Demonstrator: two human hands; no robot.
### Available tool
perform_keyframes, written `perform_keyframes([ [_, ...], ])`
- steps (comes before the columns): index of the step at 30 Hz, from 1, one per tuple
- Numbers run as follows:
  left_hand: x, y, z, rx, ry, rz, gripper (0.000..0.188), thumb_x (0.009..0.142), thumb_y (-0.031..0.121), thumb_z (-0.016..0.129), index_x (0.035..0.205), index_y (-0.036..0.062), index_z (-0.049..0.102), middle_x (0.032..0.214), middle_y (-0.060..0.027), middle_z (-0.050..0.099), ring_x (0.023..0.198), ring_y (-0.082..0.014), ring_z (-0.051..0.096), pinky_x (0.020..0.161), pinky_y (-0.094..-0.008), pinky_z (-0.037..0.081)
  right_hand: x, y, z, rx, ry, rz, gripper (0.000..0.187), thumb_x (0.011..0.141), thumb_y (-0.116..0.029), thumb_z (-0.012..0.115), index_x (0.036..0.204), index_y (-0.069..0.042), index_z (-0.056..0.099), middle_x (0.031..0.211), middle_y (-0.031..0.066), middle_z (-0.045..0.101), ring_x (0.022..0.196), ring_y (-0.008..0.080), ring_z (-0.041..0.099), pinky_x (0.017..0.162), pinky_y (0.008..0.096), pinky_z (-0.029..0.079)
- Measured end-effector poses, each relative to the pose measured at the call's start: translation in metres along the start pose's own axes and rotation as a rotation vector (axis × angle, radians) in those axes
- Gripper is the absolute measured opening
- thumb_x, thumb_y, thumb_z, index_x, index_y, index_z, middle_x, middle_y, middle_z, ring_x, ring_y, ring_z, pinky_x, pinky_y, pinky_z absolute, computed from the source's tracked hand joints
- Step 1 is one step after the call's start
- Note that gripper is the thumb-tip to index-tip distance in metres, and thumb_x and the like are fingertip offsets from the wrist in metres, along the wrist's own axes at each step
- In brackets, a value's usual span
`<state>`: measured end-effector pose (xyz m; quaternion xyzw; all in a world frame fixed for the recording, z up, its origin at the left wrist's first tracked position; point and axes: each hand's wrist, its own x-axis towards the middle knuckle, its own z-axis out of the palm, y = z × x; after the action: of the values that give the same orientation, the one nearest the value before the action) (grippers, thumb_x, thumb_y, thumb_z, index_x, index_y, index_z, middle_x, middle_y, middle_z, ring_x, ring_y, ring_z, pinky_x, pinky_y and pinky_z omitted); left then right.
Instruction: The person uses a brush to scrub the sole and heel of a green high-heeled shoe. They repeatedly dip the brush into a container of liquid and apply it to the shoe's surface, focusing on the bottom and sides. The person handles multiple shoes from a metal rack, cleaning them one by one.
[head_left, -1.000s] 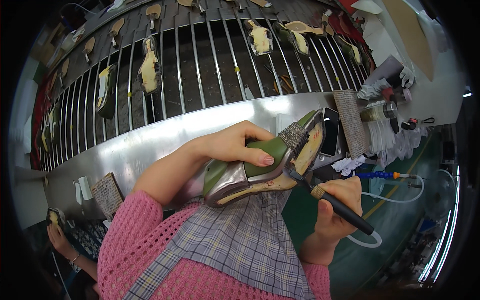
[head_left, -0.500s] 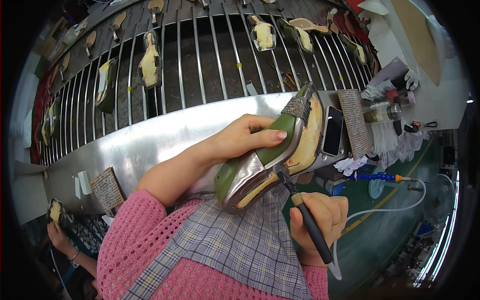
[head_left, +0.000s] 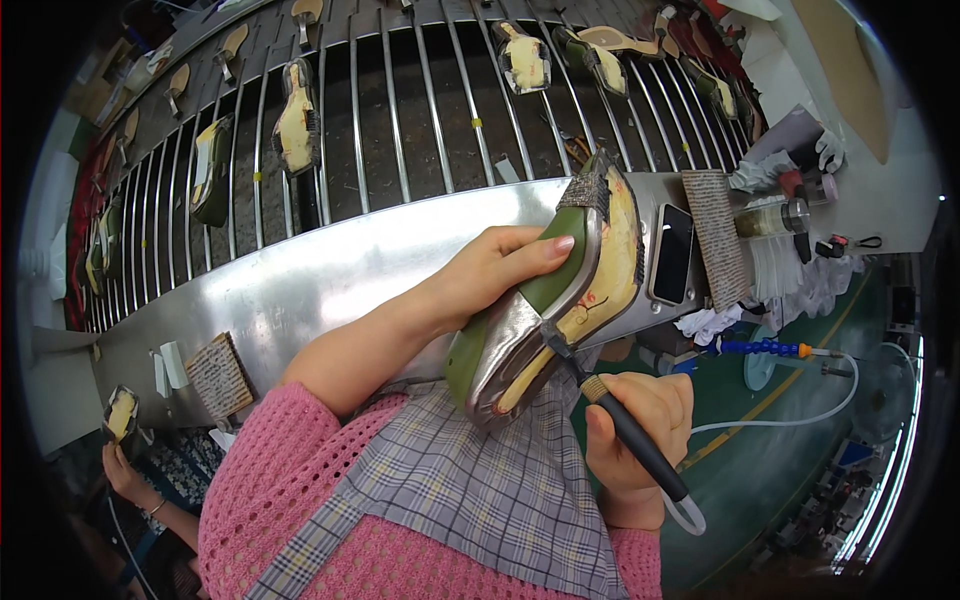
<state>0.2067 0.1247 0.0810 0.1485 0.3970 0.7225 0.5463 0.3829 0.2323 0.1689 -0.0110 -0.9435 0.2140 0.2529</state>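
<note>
Bright, fairly even light falls over my left hand (head_left: 485, 272) and right hand (head_left: 655, 410), and I see both clearly. White glare spreads across the metal bench (head_left: 290, 300), and the silver band (head_left: 510, 333) of my shoe shines. At far right, light strips (head_left: 908, 430) burn white; beneath the rails (head_left: 394, 110) it's dark. Toward the rim, straight edges bow, details soften and the corners go black.

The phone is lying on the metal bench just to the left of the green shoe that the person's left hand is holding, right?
Not quite: the side is wrong. The head view shows the phone lying on the metal bench just to the right of the green shoe that the person's left hand is holding.
</note>
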Motion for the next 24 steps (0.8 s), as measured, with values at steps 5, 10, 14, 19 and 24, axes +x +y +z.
perform_keyframes([
  [5, 0.004, -0.004, 0.001, -0.028, 0.037, -0.023, 0.043, 0.096, 0.040, 0.055, 0.106, -0.0012, 0.063, 0.093, -0.0084, 0.069, 0.079, -0.0086, 0.065, 0.069, -0.0202, 0.052, -0.005, 0.001, -0.001, 0.087, -0.083, -0.017, 0.028, 0.079, -0.023, 0.076, 0.095, -0.005, 0.061, 0.084, 0.0036, 0.064, 0.067, 0.0180, 0.058, 0.057, 0.0287, 0.042],
  [10, 0.008, -0.006, 0.000, -0.055, 0.049, -0.061, 0.045, 0.096, 0.042, 0.054, 0.104, -0.0004, 0.063, 0.091, -0.0075, 0.069, 0.076, -0.0088, 0.066, 0.067, -0.0200, 0.052, -0.008, -0.008, -0.005, 0.168, -0.167, 0.044, 0.029, 0.084, -0.035, 0.072, 0.091, -0.009, 0.062, 0.080, 0.0031, 0.065, 0.066, 0.0201, 0.056, 0.060, 0.0301, 0.043],
  [14, 0.009, -0.010, 0.001, -0.072, 0.060, -0.093, 0.045, 0.096, 0.043, 0.053, 0.105, 0.0000, 0.063, 0.091, -0.0070, 0.069, 0.076, -0.0086, 0.065, 0.067, -0.0203, 0.052, -0.005, 0.010, -0.005, 0.122, -0.080, 0.022, 0.031, 0.078, -0.025, 0.079, 0.096, -0.007, 0.061, 0.083, 0.0015, 0.066, 0.069, 0.0158, 0.061, 0.059, 0.0282, 0.043],
  [19, 0.012, -0.010, 0.005, -0.047, 0.066, -0.102, 0.045, 0.096, 0.044, 0.053, 0.105, 0.0005, 0.064, 0.091, -0.0068, 0.068, 0.076, -0.0085, 0.065, 0.067, -0.0208, 0.052, -0.007, 0.013, -0.001, -0.006, -0.009, 0.056, 0.031, 0.080, -0.024, 0.077, 0.098, -0.007, 0.060, 0.088, 0.0020, 0.066, 0.070, 0.0166, 0.060, 0.062, 0.0292, 0.043],
  [24, 0.015, -0.009, 0.004, -0.047, 0.068, -0.098, 0.046, 0.096, 0.045, 0.053, 0.103, 0.0007, 0.064, 0.090, -0.0070, 0.068, 0.075, -0.0085, 0.065, 0.067, -0.0208, 0.052, -0.008, 0.009, -0.002, 0.141, -0.082, 0.048, 0.030, 0.076, -0.021, 0.079, 0.096, -0.006, 0.062, 0.081, 0.0030, 0.065, 0.067, 0.0177, 0.059, 0.058, 0.0281, 0.043],
])
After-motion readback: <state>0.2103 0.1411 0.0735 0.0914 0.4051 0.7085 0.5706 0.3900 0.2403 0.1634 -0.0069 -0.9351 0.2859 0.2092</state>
